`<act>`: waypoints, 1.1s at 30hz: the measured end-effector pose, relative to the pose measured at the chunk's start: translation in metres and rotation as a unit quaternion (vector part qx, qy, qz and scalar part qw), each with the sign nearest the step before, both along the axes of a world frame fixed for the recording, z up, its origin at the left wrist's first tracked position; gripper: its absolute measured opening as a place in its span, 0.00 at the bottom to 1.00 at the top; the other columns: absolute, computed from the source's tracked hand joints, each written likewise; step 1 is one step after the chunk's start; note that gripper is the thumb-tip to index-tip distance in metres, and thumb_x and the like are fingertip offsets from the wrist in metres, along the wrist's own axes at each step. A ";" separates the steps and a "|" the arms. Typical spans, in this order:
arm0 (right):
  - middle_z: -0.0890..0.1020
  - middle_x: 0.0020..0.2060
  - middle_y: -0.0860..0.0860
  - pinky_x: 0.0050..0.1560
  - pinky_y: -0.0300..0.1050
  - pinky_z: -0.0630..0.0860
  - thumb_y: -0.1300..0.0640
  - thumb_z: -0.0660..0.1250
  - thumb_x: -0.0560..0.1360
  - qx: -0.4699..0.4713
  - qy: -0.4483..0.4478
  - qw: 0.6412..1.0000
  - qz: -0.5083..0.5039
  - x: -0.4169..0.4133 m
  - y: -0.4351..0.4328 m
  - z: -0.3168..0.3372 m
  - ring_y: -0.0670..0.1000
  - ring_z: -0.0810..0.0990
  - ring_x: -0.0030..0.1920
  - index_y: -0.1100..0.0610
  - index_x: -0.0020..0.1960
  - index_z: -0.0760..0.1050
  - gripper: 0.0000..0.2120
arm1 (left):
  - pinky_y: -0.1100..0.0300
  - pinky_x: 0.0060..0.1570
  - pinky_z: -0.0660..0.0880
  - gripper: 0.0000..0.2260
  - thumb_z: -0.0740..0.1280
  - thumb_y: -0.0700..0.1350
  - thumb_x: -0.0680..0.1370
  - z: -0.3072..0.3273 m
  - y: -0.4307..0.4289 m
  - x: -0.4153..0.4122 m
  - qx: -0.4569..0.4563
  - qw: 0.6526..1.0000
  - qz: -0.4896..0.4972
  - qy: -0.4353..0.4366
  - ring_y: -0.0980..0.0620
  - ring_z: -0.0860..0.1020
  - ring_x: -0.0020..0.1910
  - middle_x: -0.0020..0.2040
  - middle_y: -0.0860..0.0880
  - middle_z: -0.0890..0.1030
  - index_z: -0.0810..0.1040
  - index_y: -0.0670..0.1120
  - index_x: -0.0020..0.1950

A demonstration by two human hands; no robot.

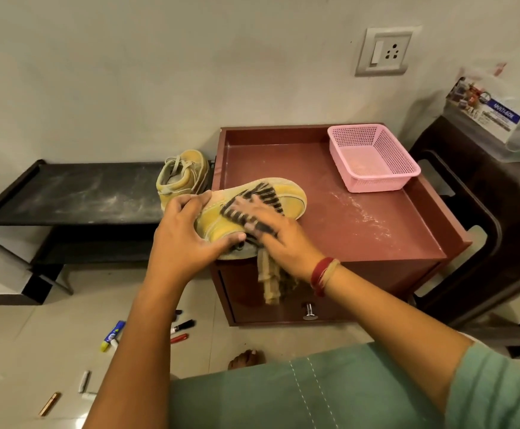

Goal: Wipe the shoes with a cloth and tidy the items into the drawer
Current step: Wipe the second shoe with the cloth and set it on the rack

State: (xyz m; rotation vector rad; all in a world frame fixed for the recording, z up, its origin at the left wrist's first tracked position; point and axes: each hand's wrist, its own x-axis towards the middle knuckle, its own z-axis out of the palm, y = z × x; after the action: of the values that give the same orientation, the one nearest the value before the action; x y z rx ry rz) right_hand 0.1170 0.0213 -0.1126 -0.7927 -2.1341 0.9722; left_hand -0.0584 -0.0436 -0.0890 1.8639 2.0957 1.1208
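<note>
A yellow shoe (289,196) lies on its side at the front left corner of the maroon drawer cabinet (361,230). My left hand (187,230) grips its heel and ankle end. My right hand (271,230) presses a black-and-beige striped cloth (258,199) flat on the shoe's side, and the cloth's loose end hangs down over the cabinet front. The second yellow shoe (183,174) stands upright on the black low shelf (76,193), just left of the cabinet. The cabinet's drawer with a metal knob (309,311) is closed.
An empty pink plastic basket (373,156) sits at the cabinet's back right. Several markers and pens (147,335) lie scattered on the tiled floor at the left. A dark plastic stool (481,218) with a box on it stands at the right.
</note>
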 end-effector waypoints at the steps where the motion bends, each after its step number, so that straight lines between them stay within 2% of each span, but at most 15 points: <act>1: 0.66 0.71 0.48 0.74 0.55 0.54 0.59 0.58 0.80 -0.015 0.006 0.999 -0.047 0.002 0.006 0.000 0.45 0.54 0.73 0.50 0.70 0.67 0.19 | 0.63 0.56 0.65 0.46 0.65 0.74 0.58 0.000 0.000 0.000 -0.002 1.000 0.003 -0.003 0.60 0.66 0.58 0.62 0.50 0.71 0.72 0.48 0.70; 3: 0.65 0.72 0.48 0.74 0.55 0.54 0.59 0.58 0.80 -0.044 0.005 0.994 -0.101 0.004 0.012 0.000 0.44 0.53 0.72 0.51 0.70 0.67 0.18 | 0.61 0.57 0.66 0.46 0.65 0.74 0.58 -0.001 0.002 -0.001 -0.007 1.000 0.012 -0.009 0.57 0.68 0.59 0.63 0.49 0.71 0.72 0.49 0.70; 7: 0.65 0.71 0.47 0.74 0.46 0.53 0.59 0.58 0.79 -0.003 0.007 1.000 0.025 -0.004 -0.009 0.000 0.47 0.54 0.74 0.48 0.70 0.64 0.20 | 0.62 0.57 0.66 0.46 0.65 0.73 0.59 -0.001 0.002 -0.002 -0.009 1.000 0.006 -0.007 0.58 0.69 0.59 0.62 0.49 0.71 0.72 0.48 0.70; 8: 0.65 0.71 0.46 0.74 0.46 0.54 0.60 0.58 0.79 0.008 0.002 0.999 0.031 -0.001 -0.007 -0.002 0.47 0.54 0.74 0.48 0.70 0.64 0.21 | 0.62 0.57 0.66 0.46 0.66 0.73 0.58 -0.001 0.002 -0.002 -0.010 1.000 0.006 -0.006 0.58 0.68 0.58 0.62 0.50 0.71 0.72 0.48 0.70; 10: 0.65 0.71 0.45 0.74 0.46 0.55 0.62 0.58 0.79 0.011 -0.018 1.000 -0.021 0.008 0.008 -0.007 0.45 0.54 0.74 0.50 0.71 0.65 0.21 | 0.62 0.56 0.66 0.47 0.66 0.74 0.57 0.000 0.002 -0.002 -0.016 1.000 0.011 -0.013 0.60 0.67 0.57 0.61 0.52 0.70 0.72 0.49 0.70; 12: 0.65 0.71 0.47 0.72 0.42 0.56 0.63 0.58 0.79 -0.033 -0.019 0.995 -0.092 0.016 0.020 -0.008 0.43 0.56 0.71 0.52 0.71 0.66 0.20 | 0.62 0.56 0.67 0.47 0.66 0.74 0.57 0.002 0.003 -0.003 -0.022 0.999 0.019 -0.027 0.58 0.68 0.58 0.61 0.52 0.70 0.72 0.50 0.70; 14: 0.69 0.69 0.52 0.66 0.34 0.60 0.62 0.58 0.80 -0.111 0.045 0.979 -0.168 0.024 0.028 -0.003 0.45 0.63 0.69 0.56 0.70 0.66 0.19 | 0.61 0.57 0.66 0.46 0.66 0.74 0.57 0.002 0.004 -0.005 -0.033 0.999 0.015 -0.037 0.57 0.68 0.59 0.62 0.52 0.69 0.71 0.51 0.70; 15: 0.70 0.69 0.54 0.65 0.34 0.61 0.62 0.58 0.80 -0.128 0.084 0.966 -0.207 0.026 0.032 -0.003 0.48 0.66 0.69 0.58 0.70 0.66 0.19 | 0.60 0.57 0.66 0.46 0.66 0.74 0.56 0.003 0.003 -0.006 -0.040 0.998 0.010 -0.044 0.57 0.67 0.59 0.62 0.53 0.68 0.70 0.52 0.70; 17: 0.70 0.68 0.54 0.70 0.42 0.62 0.62 0.58 0.80 -0.104 0.109 0.953 -0.261 0.033 0.039 -0.003 0.51 0.66 0.70 0.57 0.69 0.68 0.18 | 0.60 0.57 0.65 0.46 0.66 0.73 0.56 0.003 0.006 -0.004 -0.045 0.997 0.000 -0.067 0.58 0.66 0.59 0.61 0.55 0.66 0.69 0.53 0.70; 19: 0.69 0.69 0.52 0.72 0.49 0.61 0.61 0.59 0.79 -0.069 0.064 0.971 -0.218 0.031 0.035 -0.005 0.50 0.63 0.72 0.54 0.70 0.68 0.19 | 0.60 0.59 0.64 0.46 0.68 0.73 0.57 0.003 0.008 -0.001 -0.042 0.996 0.004 -0.075 0.58 0.65 0.60 0.61 0.55 0.64 0.68 0.53 0.70; 22: 0.66 0.71 0.47 0.73 0.44 0.56 0.64 0.59 0.79 -0.017 -0.010 0.999 -0.048 0.018 0.015 -0.011 0.48 0.57 0.74 0.46 0.70 0.65 0.23 | 0.60 0.61 0.64 0.42 0.71 0.70 0.59 0.004 0.014 0.003 -0.035 0.998 0.009 -0.059 0.54 0.66 0.64 0.63 0.51 0.66 0.71 0.53 0.69; 24: 0.67 0.71 0.47 0.73 0.45 0.56 0.67 0.58 0.77 -0.019 0.008 0.998 -0.054 0.017 0.019 -0.013 0.48 0.56 0.74 0.45 0.69 0.66 0.25 | 0.59 0.61 0.64 0.39 0.74 0.68 0.60 0.005 0.017 0.005 -0.034 0.998 0.001 -0.045 0.51 0.66 0.66 0.65 0.49 0.67 0.74 0.53 0.66; 27: 0.68 0.70 0.48 0.73 0.49 0.58 0.68 0.58 0.77 -0.052 0.004 0.989 -0.139 0.023 0.029 -0.013 0.48 0.58 0.73 0.49 0.69 0.68 0.24 | 0.59 0.61 0.63 0.35 0.73 0.65 0.62 0.008 0.019 0.006 -0.042 0.998 -0.002 -0.051 0.50 0.67 0.68 0.66 0.48 0.69 0.75 0.52 0.66; 31: 0.68 0.70 0.46 0.73 0.39 0.55 0.65 0.60 0.78 -0.040 0.024 0.999 -0.013 0.019 0.015 -0.011 0.45 0.58 0.73 0.49 0.68 0.69 0.21 | 0.61 0.61 0.62 0.36 0.70 0.66 0.61 0.010 0.017 0.004 -0.049 0.997 -0.012 -0.049 0.51 0.67 0.67 0.66 0.48 0.69 0.75 0.52 0.66; 33: 0.69 0.69 0.45 0.73 0.42 0.56 0.65 0.60 0.78 -0.038 0.018 0.999 -0.033 0.024 0.023 -0.013 0.44 0.59 0.72 0.49 0.68 0.69 0.21 | 0.61 0.61 0.62 0.36 0.70 0.66 0.61 0.010 0.015 0.004 -0.052 0.997 -0.016 -0.048 0.51 0.66 0.67 0.66 0.48 0.68 0.75 0.52 0.66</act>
State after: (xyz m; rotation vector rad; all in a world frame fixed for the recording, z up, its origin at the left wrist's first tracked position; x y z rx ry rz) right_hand 0.1411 0.0439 -0.1260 -0.8705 -2.0384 1.0311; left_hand -0.0543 -0.0281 -0.0794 1.7536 2.0239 1.0511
